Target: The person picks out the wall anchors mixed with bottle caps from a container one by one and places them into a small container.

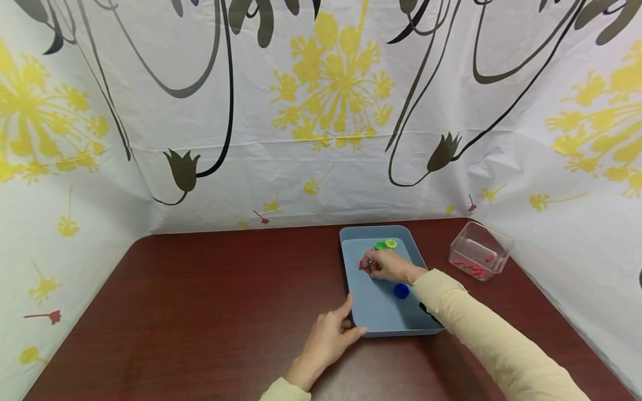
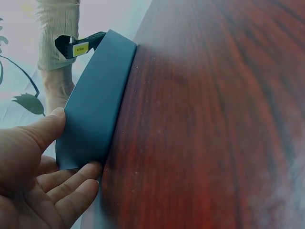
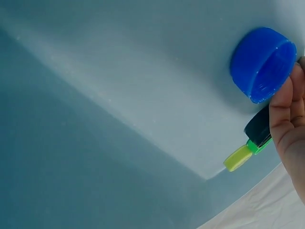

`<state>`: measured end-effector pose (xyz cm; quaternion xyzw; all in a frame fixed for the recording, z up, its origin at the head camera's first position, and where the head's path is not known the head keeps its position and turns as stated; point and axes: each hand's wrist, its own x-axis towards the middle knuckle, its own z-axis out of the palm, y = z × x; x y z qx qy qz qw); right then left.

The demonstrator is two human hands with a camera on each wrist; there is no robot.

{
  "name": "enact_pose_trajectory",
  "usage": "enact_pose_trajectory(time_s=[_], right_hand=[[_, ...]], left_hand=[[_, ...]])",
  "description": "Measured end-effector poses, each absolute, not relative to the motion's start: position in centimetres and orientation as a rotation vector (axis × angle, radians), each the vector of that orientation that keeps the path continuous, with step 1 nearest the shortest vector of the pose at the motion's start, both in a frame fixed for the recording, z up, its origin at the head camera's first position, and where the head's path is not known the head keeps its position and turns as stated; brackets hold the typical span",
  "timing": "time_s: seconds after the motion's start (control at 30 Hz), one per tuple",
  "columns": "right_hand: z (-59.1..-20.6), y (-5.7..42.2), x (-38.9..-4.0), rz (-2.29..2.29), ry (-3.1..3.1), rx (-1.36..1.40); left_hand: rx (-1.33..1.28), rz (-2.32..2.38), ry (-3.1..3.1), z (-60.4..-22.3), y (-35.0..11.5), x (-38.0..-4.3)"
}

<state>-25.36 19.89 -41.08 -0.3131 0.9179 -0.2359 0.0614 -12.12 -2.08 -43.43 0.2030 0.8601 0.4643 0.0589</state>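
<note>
A shallow blue-grey tray (image 1: 373,312) lies on the dark red table. My left hand (image 1: 326,340) holds its near left corner, thumb on the near wall and fingers round the left side. In the left wrist view the thumb touches the upper edge of the tray wall (image 2: 97,95). My right hand (image 1: 388,264) is inside the tray, fingertips bunched on a small red piece (image 1: 364,267); the fingers partly hide it. Nearer me sits a blue bottle cap (image 1: 401,291). Beyond the hand are a green cap (image 1: 381,245) and a yellow-green cap (image 1: 391,243).
Right of the tray stands a clear plastic box (image 1: 481,250) with several small red pieces (image 1: 473,270) in it. In the right wrist view a black object (image 3: 259,128), partly hidden by the fingers, lies beside the blue cap. A patterned white cloth (image 1: 301,189) hangs around the table.
</note>
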Motion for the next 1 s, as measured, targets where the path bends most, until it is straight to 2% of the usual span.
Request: enact_pose_trajectory(time_s=[0.57,1.0], right_hand=[[-41.0,19.9,-24.3,-0.734,2.807,-0.897],[-38.8,22.0,-24.2,-0.916,2.892,-0.782]], left_hand=[[0.632,1.419,2.582,-43.4,-2.1,-11.8],[0.628,1.421,2.610,-43.5,-2.0,-11.9]])
